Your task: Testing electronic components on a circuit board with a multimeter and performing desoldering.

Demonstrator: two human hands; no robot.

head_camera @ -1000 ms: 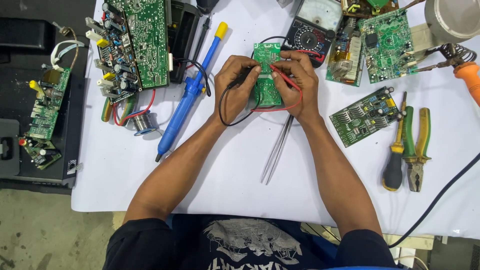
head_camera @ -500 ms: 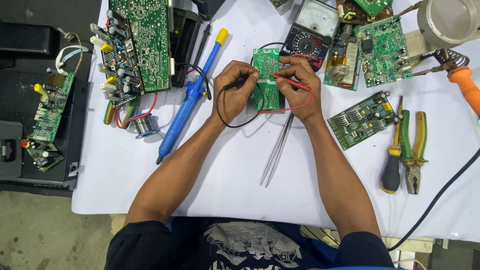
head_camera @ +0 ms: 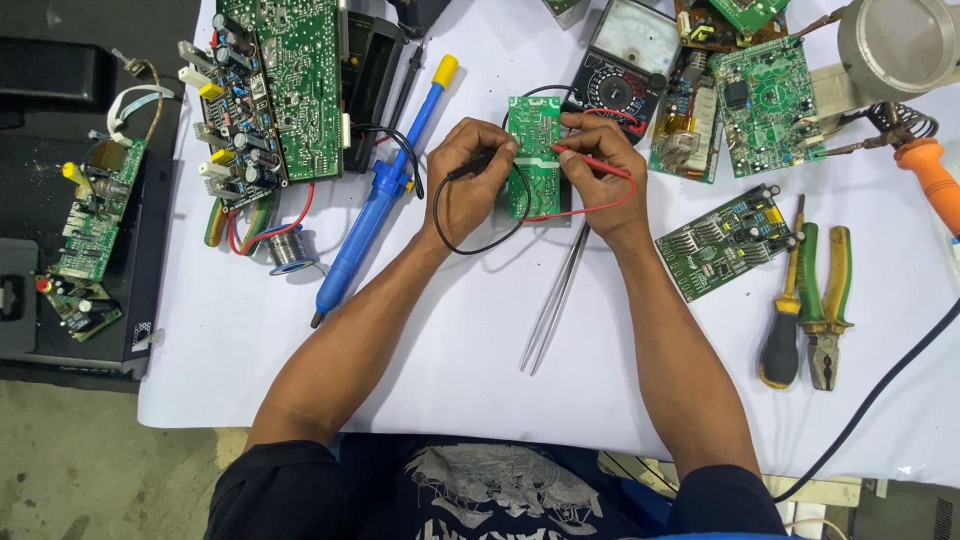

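Left of the small green circuit board [head_camera: 533, 150] lies the blue desoldering pump [head_camera: 385, 195]. The left hand [head_camera: 470, 180] has its fingers pinched narrow on the black probe [head_camera: 482, 163], tip at the board's left edge. The right hand [head_camera: 600, 170] pinches the red probe [head_camera: 590, 162] onto the board's middle. The analogue multimeter [head_camera: 625, 65] sits just beyond, and steel tweezers [head_camera: 555, 300] lie below.

Small circuit board [head_camera: 533, 150] between both hands, meter [head_camera: 627, 65] behind it, tweezers [head_camera: 556, 300] in front, pliers [head_camera: 824, 300] far right.
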